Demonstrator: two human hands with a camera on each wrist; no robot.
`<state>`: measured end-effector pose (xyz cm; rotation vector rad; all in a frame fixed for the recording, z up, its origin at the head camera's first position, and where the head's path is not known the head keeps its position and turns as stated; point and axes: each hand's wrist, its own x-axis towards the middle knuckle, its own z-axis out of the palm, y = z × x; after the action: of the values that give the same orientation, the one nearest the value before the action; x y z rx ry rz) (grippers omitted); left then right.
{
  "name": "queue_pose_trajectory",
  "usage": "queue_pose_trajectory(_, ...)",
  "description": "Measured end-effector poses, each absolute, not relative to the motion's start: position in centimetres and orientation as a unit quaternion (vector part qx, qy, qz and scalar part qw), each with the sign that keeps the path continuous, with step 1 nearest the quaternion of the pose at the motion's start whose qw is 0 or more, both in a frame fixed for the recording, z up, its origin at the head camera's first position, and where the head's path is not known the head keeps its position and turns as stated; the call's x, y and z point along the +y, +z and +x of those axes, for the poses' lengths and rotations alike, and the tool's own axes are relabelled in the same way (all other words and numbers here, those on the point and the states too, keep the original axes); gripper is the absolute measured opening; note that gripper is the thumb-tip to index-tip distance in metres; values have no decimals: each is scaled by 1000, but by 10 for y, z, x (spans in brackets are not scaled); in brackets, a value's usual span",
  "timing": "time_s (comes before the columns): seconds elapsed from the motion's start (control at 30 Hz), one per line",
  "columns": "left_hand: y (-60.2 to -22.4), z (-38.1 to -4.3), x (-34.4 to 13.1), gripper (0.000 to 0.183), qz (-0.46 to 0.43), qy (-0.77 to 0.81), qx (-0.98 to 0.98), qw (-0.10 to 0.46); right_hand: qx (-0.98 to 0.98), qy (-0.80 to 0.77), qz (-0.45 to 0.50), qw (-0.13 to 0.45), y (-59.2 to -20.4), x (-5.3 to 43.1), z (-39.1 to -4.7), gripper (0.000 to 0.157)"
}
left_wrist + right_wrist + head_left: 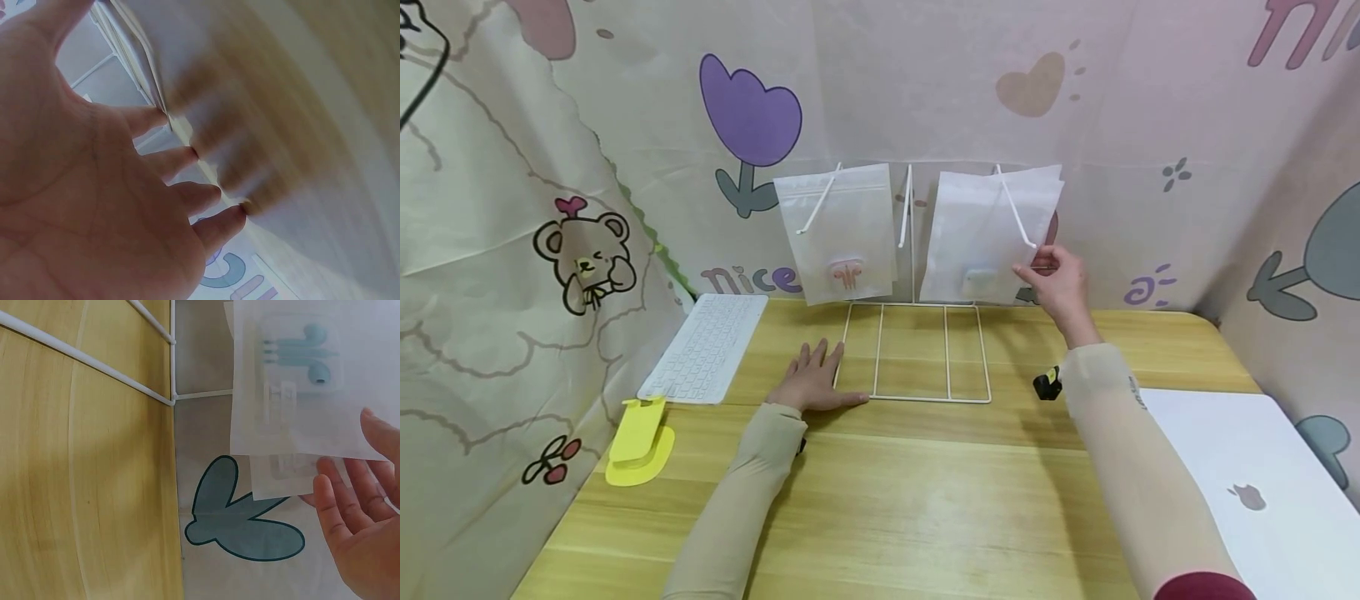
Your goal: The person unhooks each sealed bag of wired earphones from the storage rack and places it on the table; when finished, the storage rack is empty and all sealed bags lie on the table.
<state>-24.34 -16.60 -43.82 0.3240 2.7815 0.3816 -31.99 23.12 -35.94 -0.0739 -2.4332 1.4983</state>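
Two groups of translucent white zip bags hang from the white prongs of a wire rack (912, 400). In the left bag (842, 217) a small packet with a pink print shows through; the right bags (973, 217) hold a pale case. In the right wrist view, wired earphones (306, 353) in a clear case show inside the front bag. My right hand (1060, 283) pinches the edge of the right front bag near the prong's tip, thumb in front and fingers behind. Spread out, my left hand (812, 382) rests on the table with its thumb at the rack base's front left corner.
A white keyboard (707, 346) lies at the back left, a yellow stand (640, 442) in front of it. To the right is a silver laptop (1247, 475), closed. A small black-and-yellow object (1047, 384) sits near the right forearm. Printed cloth (880, 83) hangs behind the table.
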Motion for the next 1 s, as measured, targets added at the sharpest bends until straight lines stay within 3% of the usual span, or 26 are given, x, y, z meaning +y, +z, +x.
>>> queue_pose_trajectory(0.37, -434, -241, -164, 111, 112, 135, 972, 157, -858, 484, 5, 171, -356, 236, -317, 30)
queue_pose_trajectory(1.0, -437, -243, -166, 111, 109, 133, 972, 163, -844, 508, 1, 168, -349, 245, -301, 34)
